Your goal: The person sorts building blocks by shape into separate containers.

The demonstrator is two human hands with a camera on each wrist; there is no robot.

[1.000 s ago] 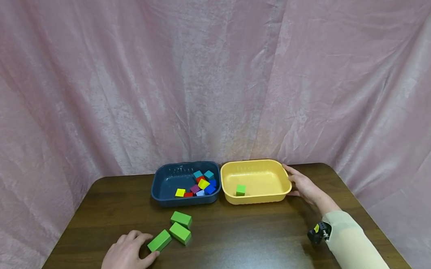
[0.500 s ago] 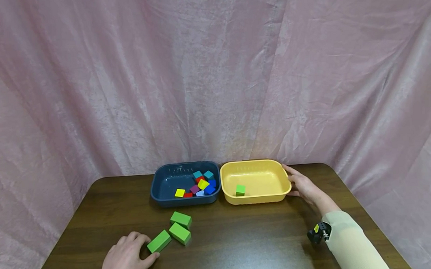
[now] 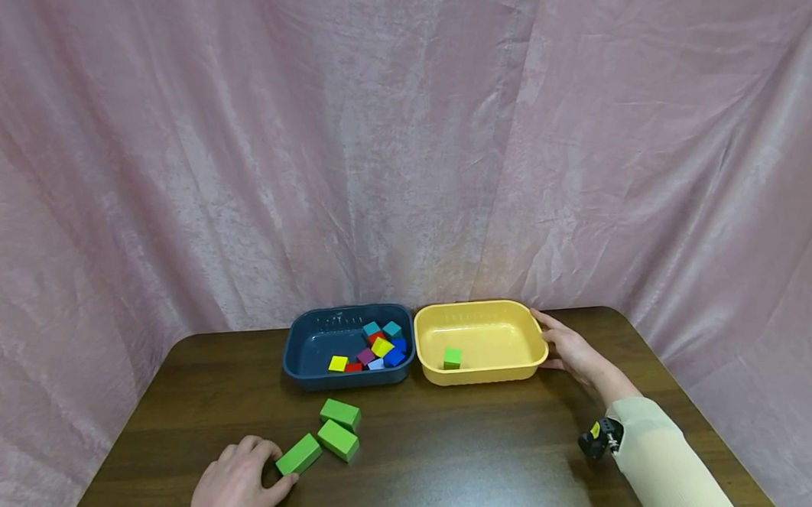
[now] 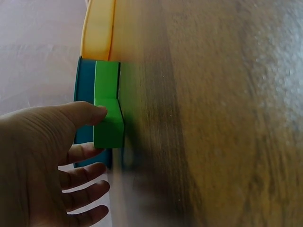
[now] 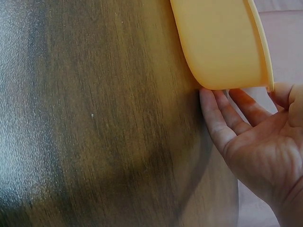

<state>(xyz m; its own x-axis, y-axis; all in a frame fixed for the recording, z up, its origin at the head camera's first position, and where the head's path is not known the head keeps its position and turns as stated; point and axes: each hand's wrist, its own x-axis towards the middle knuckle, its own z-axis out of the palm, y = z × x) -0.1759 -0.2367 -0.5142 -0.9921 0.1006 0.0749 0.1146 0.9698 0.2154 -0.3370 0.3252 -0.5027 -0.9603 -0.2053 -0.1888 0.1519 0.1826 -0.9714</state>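
Note:
My left hand [image 3: 234, 488] is at the near left of the table, thumb and index finger at opposite sides of a green rectangular block [image 3: 299, 453], pinching its near end. In the left wrist view the thumb lies over the block [image 4: 108, 135] and the other fingers are spread loosely. Two more green blocks, a front one [image 3: 338, 439] and a rear one [image 3: 341, 414], lie just beyond it. My right hand [image 3: 577, 354] touches the right end of a yellow tray [image 3: 484, 374] with extended fingers; its thumb is by the rim in the right wrist view.
A small green cube [image 3: 453, 357] lies in the yellow tray. Beside that tray, on its left, stands a dark blue tray [image 3: 350, 380] with several coloured cubes, mostly at its right side. A pink curtain [image 3: 400, 146] hangs behind the brown wooden table [image 3: 458, 450].

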